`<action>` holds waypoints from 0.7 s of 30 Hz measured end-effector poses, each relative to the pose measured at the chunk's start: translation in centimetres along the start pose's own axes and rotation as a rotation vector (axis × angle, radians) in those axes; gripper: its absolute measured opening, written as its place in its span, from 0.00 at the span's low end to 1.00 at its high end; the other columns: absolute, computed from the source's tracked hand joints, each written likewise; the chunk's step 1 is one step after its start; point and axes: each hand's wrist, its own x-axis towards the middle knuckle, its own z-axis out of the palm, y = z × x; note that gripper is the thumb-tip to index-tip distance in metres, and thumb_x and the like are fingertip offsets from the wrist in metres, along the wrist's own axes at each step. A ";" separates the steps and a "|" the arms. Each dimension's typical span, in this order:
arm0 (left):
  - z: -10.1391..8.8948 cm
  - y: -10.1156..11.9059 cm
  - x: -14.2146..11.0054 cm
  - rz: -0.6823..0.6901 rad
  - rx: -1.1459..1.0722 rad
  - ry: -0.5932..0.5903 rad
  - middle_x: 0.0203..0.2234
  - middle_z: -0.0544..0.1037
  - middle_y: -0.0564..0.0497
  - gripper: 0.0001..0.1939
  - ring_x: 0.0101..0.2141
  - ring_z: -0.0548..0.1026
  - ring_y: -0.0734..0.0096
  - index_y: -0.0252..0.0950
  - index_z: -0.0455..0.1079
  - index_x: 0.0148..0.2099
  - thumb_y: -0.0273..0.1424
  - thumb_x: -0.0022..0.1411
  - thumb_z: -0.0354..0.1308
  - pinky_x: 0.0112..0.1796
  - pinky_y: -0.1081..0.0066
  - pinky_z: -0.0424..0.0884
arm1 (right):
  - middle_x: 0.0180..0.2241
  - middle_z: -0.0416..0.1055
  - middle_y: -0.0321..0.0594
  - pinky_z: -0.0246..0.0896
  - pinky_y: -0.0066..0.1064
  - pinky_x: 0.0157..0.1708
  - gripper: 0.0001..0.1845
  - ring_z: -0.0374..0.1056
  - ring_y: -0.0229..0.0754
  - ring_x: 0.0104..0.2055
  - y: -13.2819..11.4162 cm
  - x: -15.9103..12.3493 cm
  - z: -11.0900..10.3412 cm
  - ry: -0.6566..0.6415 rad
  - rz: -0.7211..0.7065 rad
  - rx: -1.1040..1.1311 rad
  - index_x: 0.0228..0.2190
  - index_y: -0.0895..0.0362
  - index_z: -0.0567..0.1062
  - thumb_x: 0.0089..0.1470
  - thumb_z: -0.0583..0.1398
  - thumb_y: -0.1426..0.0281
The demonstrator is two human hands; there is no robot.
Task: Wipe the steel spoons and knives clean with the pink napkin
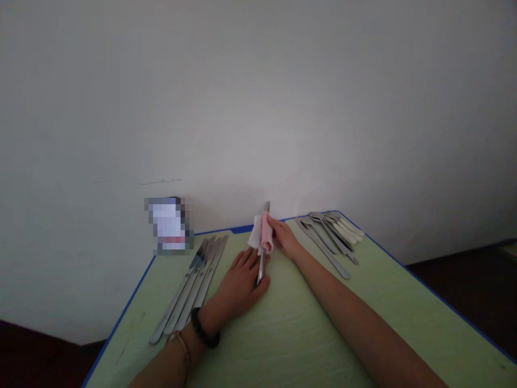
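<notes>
A table knife (262,264) points away from me at the middle of the green table (291,334). My left hand (242,285) grips its handle end between thumb and fingers, the other fingers lying on the table. My right hand (285,237) pinches a pink and white cloth (262,234) that is wrapped round the blade. Only the blade tip shows above the cloth.
Several table knives (194,285) lie side by side at the left. A heap of forks and other cutlery (331,231), some with white handles, lies at the back right. A blurred-out box (168,225) stands at the table's back left corner by the white wall.
</notes>
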 end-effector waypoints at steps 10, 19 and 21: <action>0.4 -0.8 0.1 0.045 -0.036 -0.001 0.60 0.64 0.42 0.22 0.62 0.57 0.61 0.31 0.59 0.61 0.34 0.69 0.41 0.61 0.54 0.53 | 0.25 0.74 0.32 0.66 0.31 0.32 0.20 0.69 0.39 0.29 -1.0 0.1 -0.7 0.182 0.054 0.455 0.30 0.55 0.75 0.46 0.62 0.51; 0.0 -0.5 0.2 0.058 -0.067 -0.001 0.58 0.66 0.40 0.22 0.61 0.59 0.58 0.30 0.61 0.60 0.34 0.68 0.44 0.61 0.52 0.53 | 0.18 0.67 0.33 0.59 0.28 0.22 0.24 0.61 0.35 0.20 -1.3 -0.5 0.4 0.143 0.102 0.153 0.24 0.57 0.72 0.43 0.62 0.47; -0.1 -0.4 0.2 0.063 -0.076 0.008 0.58 0.67 0.40 0.22 0.61 0.59 0.58 0.30 0.61 0.60 0.34 0.67 0.45 0.61 0.52 0.53 | 0.18 0.67 0.33 0.59 0.27 0.23 0.23 0.61 0.35 0.21 -1.3 -0.6 0.6 0.080 0.093 0.146 0.24 0.58 0.72 0.42 0.64 0.49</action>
